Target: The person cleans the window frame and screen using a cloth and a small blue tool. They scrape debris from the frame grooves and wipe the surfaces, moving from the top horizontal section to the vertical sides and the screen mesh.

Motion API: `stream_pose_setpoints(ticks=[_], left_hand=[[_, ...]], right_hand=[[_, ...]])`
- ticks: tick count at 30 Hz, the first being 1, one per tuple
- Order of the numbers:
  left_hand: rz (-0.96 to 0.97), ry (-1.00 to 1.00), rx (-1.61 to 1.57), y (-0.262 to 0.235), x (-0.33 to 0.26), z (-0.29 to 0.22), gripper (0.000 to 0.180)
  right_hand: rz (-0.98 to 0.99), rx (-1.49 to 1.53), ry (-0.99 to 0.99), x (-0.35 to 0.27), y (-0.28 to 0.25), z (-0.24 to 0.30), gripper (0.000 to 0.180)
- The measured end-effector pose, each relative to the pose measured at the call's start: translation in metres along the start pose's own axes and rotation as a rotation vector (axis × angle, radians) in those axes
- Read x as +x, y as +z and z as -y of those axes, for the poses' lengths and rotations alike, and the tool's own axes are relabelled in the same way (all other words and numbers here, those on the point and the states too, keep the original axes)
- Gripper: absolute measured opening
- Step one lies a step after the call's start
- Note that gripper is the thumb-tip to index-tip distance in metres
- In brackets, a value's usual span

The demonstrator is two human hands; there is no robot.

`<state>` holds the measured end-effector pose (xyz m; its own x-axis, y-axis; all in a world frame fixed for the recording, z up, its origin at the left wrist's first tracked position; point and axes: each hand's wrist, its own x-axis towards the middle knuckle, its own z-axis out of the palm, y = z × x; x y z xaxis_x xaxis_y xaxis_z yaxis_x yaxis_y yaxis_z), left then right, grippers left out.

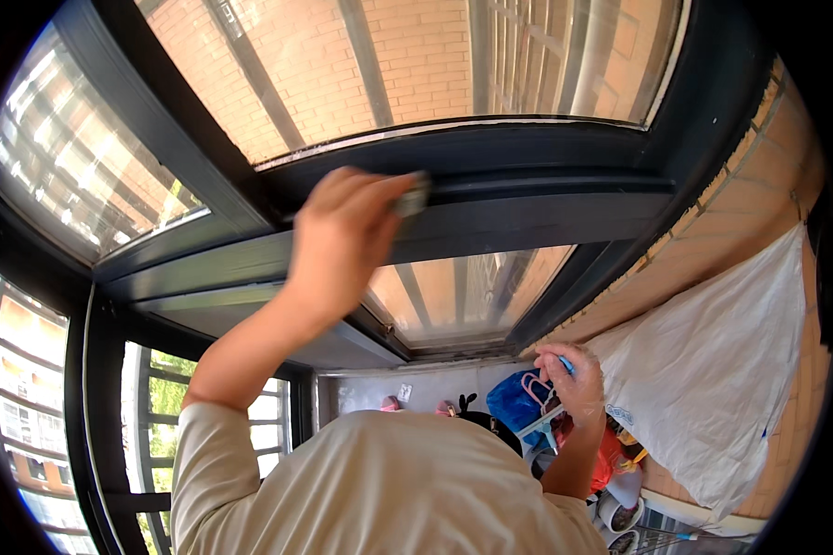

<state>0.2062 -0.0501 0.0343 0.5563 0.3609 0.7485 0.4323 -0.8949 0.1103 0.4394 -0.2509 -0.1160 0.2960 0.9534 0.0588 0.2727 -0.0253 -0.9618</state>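
My left hand (338, 236) reaches up to the dark window frame (528, 217). It is closed on a small crumpled grey-green cloth (415, 196), pressed at the ledge under the upper pane; hand and cloth are slightly blurred. Lower right, my right hand (576, 384) is held in front of the brick wall, away from the window. Its fingers are curled around a thin tool with a blue part (566, 364). A pale straight shaft (539, 423) shows below that hand, seemingly part of the same tool; its kind is unclear.
A white sheet (713, 370) hangs along the brick wall (768, 176) at right. Below lie a blue bag (514, 398), a red bag (606, 458) and pots (618, 513). Barred windows (28, 388) stand at left. Pink footwear (391, 403) shows on the pale floor (356, 393).
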Motion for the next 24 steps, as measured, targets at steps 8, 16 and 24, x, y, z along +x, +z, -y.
stream_pose_setpoints(ticks=[8, 16, 24], left_hand=[[0.003, 0.203, -0.084, 0.05, 0.038, -0.029, 0.033], [-0.023, 0.057, -0.012, 0.027, 0.022, -0.007, 0.028], [-0.041, 0.316, -0.206, 0.159, 0.116, -0.094, 0.017]], right_hand=[[0.006, -0.063, 0.004, -0.022, -0.004, -0.005, 0.015], [-0.178, 0.003, 0.091, -0.061, -0.025, -0.026, 0.014], [-0.207, -0.06, 0.211, -0.095, -0.036, -0.036, 0.016]])
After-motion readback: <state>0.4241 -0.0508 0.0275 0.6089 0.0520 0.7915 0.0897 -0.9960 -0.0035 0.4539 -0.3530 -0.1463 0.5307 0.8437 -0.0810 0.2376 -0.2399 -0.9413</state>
